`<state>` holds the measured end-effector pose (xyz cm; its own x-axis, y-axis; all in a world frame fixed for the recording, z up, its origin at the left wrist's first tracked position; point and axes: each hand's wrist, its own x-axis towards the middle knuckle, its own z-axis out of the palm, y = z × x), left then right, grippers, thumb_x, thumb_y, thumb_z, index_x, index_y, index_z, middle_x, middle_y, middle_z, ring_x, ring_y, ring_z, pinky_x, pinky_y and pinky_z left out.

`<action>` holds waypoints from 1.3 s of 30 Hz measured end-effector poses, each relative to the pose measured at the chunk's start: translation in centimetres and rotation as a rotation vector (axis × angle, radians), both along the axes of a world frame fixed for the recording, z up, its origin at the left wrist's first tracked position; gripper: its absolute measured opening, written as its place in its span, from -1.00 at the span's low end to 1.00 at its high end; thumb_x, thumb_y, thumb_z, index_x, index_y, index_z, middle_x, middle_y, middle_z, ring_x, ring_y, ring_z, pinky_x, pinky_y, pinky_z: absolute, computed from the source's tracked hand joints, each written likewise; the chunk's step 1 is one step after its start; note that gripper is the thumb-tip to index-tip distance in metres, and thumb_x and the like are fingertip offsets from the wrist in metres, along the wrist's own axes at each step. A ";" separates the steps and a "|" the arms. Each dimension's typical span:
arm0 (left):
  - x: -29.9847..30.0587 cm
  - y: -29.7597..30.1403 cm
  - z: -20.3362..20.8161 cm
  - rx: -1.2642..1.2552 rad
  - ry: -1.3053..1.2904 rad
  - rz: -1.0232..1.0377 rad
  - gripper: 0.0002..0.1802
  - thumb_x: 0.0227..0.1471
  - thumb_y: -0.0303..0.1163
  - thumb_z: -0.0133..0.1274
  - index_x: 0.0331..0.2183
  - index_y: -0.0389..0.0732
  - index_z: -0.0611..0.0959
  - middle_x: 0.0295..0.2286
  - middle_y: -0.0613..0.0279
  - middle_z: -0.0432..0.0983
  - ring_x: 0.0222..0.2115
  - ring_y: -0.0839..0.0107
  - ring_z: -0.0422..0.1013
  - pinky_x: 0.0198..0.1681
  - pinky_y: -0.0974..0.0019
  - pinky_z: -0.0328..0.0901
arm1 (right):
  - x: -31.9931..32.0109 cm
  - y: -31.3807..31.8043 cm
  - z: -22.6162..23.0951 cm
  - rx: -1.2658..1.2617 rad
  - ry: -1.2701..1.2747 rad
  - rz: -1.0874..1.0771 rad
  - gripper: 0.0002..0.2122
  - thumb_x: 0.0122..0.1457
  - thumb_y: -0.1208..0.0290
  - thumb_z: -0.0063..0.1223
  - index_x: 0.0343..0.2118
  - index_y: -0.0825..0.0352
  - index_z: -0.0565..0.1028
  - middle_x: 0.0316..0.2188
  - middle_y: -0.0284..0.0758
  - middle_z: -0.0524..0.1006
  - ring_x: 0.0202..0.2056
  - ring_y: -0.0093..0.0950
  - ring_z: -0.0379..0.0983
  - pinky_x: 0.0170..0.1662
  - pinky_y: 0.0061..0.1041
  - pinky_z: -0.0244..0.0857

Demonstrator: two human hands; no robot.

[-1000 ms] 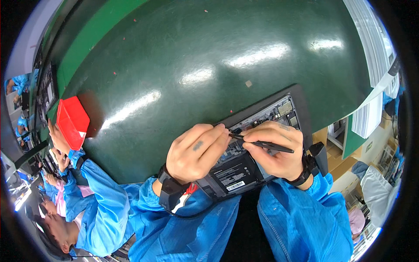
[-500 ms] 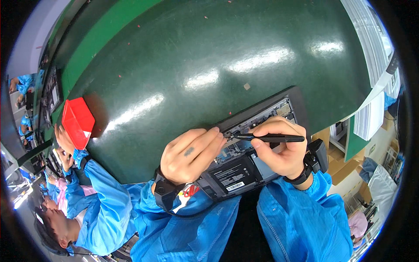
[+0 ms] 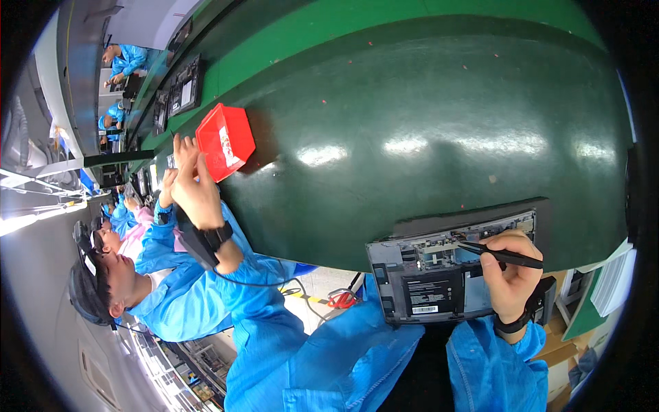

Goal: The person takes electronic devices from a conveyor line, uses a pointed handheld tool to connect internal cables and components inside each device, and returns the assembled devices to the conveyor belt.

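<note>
Two hands stand well apart: the right grip [image 3: 511, 280] holds black tweezers [image 3: 516, 258] over the opened laptop [image 3: 434, 292], mostly left of it; the left grip [image 3: 195, 198] is beside a red bin [image 3: 240, 130], whether empty I cannot tell.

left hand [image 3: 195, 195]: outstretched, loosely spread | right hand [image 3: 511, 275]: curled into a pinch
</note>
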<state>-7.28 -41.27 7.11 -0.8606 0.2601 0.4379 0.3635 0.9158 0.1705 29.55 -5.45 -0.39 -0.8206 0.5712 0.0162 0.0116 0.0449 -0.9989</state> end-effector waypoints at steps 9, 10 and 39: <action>2.4 6.6 -3.3 0.253 -0.242 0.150 -0.73 0.18 -0.37 0.22 -0.16 -0.37 0.70 -0.13 -0.12 0.65 -0.12 0.26 0.58 -0.05 0.32 0.41 | -0.7 0.1 0.5 0.022 0.015 -0.002 -0.82 0.03 0.64 0.33 -0.28 0.41 0.58 -0.33 -0.22 0.64 -0.50 -0.61 0.47 -0.40 -0.65 0.34; 2.6 6.5 -3.7 0.237 -0.224 0.105 -0.70 0.18 -0.36 0.22 -0.13 -0.37 0.69 -0.26 -0.02 0.71 -0.27 0.36 0.63 -0.18 0.37 0.46 | -0.7 0.1 0.4 0.023 0.022 0.002 -0.81 0.03 0.64 0.33 -0.27 0.42 0.59 -0.33 -0.22 0.64 -0.50 -0.62 0.47 -0.40 -0.65 0.34; 20.3 19.9 -6.0 0.272 -0.390 -0.983 -0.67 -0.29 -0.56 0.43 -0.35 -0.28 0.73 -0.30 0.19 0.65 -0.25 0.17 0.55 -0.24 0.19 0.43 | -1.2 0.0 0.5 0.199 -0.003 -0.048 -0.83 -0.01 0.65 0.32 -0.32 0.43 0.59 -0.33 -0.23 0.63 -0.46 -0.59 0.55 -0.39 -0.64 0.43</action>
<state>13.06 -21.42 1.14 -0.4216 0.8457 0.3271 0.7930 0.1690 0.5853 28.38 -5.45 0.08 -0.7927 0.5955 0.1301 0.0214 0.2405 -0.9704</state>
